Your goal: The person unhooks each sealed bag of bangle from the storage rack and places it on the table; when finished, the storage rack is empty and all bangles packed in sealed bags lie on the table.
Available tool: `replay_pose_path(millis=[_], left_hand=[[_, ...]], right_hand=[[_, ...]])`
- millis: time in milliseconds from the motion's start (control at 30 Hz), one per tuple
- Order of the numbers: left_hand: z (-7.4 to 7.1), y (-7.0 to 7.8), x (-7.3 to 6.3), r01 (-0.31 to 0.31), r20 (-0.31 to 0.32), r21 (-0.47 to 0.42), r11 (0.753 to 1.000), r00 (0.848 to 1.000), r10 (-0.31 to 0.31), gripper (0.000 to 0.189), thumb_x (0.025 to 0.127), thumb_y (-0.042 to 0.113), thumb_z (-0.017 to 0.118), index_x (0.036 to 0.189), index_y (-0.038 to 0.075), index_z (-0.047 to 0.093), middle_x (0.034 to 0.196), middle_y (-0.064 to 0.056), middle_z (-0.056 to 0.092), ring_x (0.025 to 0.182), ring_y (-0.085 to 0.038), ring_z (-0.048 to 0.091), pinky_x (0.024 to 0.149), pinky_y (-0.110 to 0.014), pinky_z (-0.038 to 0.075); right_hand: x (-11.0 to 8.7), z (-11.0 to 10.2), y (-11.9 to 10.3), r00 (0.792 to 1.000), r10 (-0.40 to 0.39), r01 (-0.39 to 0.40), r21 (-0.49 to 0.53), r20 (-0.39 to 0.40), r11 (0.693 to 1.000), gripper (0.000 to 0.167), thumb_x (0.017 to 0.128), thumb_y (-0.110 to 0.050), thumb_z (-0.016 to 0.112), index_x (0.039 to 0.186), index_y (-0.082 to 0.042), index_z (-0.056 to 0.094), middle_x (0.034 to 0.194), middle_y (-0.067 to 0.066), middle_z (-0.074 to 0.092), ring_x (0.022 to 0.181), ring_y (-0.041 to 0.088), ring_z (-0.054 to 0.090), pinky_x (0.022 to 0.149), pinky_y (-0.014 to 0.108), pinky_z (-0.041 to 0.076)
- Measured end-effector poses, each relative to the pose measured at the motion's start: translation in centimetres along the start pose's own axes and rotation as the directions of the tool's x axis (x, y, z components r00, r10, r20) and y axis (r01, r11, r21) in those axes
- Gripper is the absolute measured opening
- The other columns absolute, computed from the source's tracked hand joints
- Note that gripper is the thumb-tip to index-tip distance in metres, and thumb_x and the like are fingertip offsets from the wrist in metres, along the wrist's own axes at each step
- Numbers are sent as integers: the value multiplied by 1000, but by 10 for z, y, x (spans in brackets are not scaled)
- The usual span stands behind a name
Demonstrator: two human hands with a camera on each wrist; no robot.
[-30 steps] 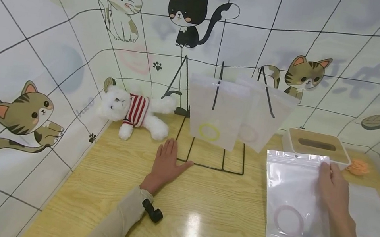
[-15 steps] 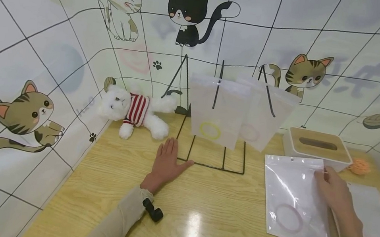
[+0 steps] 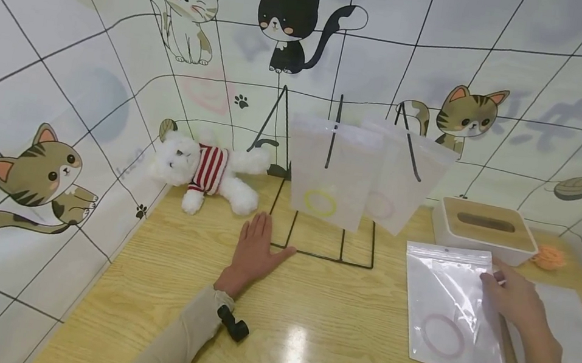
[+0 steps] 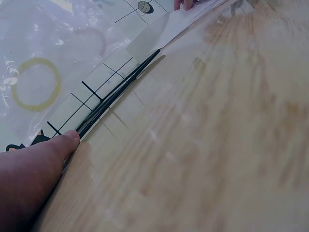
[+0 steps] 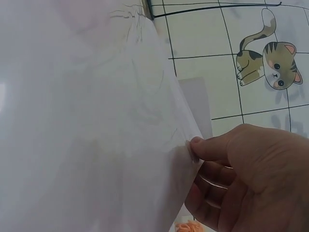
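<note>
My right hand (image 3: 520, 304) pinches the right edge of a clear zip bag (image 3: 442, 287) with a pale pink ring (image 3: 443, 335) near its bottom. In the right wrist view, thumb and fingers close on the edge of this bag (image 5: 120, 135), which fills much of the picture. My left hand (image 3: 255, 253) lies flat with the thumb spread, its fingers at the front left of a black wire rack (image 3: 320, 254). Two more zip bags hang from the rack's hooks: the left bag (image 3: 334, 169) has a yellow ring (image 3: 320, 202), the right bag (image 3: 407, 178) a pink one.
At the far right lies another flat bag (image 3: 575, 329), partly behind my right arm. A tissue box (image 3: 485, 231) with a wooden lid stands behind the held bag, an orange bundle (image 3: 550, 256) beside it. A white plush toy (image 3: 209, 171) in a striped shirt lies left of the rack.
My right hand has moved slightly right and toward me, and the top of the held bag has dropped lower. My left hand and the hanging bags stay where they were.
</note>
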State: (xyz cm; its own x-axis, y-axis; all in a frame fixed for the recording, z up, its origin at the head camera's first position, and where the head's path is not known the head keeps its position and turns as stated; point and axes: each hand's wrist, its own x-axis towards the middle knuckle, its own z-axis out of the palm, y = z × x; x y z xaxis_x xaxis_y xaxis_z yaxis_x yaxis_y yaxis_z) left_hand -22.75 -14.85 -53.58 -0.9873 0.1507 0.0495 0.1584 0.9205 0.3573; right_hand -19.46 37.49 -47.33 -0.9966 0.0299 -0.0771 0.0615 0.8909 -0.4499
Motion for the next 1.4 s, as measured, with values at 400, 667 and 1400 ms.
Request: replay_pose_path(millis=[400, 667, 1400], left_hand=[[0, -1, 1, -7, -12, -5, 1000, 1000, 7, 110, 90, 79, 40, 160, 3, 6, 168, -15, 6, 157, -29, 3, 126, -47, 3], [0, 0, 0, -11, -14, -12, 1000, 1000, 11, 110, 90, 79, 42, 160, 2, 7, 168, -16, 7, 157, -30, 4, 126, -47, 2], [0, 2, -1, -25, -41, -28, 999, 999, 24, 108, 91, 74, 46, 159, 0, 10, 167, -19, 11, 156, -33, 8, 126, -51, 6]], right_hand=[[-3, 1, 1, 999, 38, -38, 39, 1, 999, 59, 104, -27, 47, 146, 10, 31, 123, 41, 51, 104, 55, 54, 74, 57, 48], [-3, 7, 6, 998, 63, -63, -6, 16, 998, 63, 102, -24, 51, 150, 9, 28, 127, 41, 49, 108, 56, 52, 77, 62, 48], [-4, -4, 14, 996, -42, 40, -16, -79, 999, 50, 104, -34, 47, 136, 4, 46, 121, 33, 59, 103, 51, 60, 66, 48, 46]])
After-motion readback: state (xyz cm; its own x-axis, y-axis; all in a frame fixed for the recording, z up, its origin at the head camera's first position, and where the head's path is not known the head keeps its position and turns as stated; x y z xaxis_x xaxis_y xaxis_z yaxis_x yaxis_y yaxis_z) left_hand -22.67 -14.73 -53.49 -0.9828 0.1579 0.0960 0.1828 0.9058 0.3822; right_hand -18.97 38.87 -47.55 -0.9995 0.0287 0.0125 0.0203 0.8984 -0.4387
